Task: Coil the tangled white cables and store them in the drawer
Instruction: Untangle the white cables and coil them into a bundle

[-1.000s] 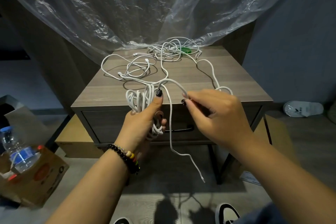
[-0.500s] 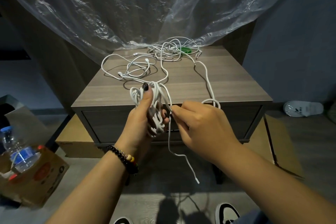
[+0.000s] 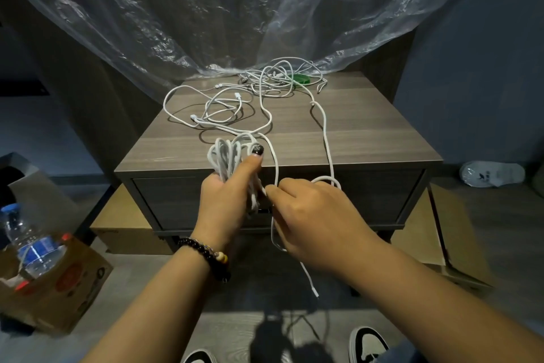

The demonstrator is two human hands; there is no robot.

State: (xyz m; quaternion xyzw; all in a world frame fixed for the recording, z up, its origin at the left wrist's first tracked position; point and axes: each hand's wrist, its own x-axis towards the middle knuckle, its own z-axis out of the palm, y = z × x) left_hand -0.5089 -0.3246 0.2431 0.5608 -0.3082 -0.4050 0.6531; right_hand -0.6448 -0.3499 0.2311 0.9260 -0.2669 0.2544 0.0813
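My left hand (image 3: 228,200) grips a coil of white cable (image 3: 225,156) in front of the nightstand, thumb up against the loops. My right hand (image 3: 315,221) pinches the same cable's loose strand just right of the coil; a loop sits over its knuckles and the plug end (image 3: 314,292) hangs below. More tangled white cables (image 3: 235,103) lie on the nightstand top (image 3: 368,127), running back to a pile near the rear edge. The drawer front (image 3: 376,194) under the top is closed.
A green object (image 3: 301,79) lies among the rear cables. Clear plastic sheeting (image 3: 235,9) hangs behind the nightstand. A cardboard box with a water bottle (image 3: 29,247) stands at the left. Flat cardboard boxes lie under the nightstand, a white slipper (image 3: 491,173) lies on the floor at right.
My right hand has moved in to the coil, laying another turn of cable on it. The coil in my left hand has grown and the slack on the nightstand has shifted.
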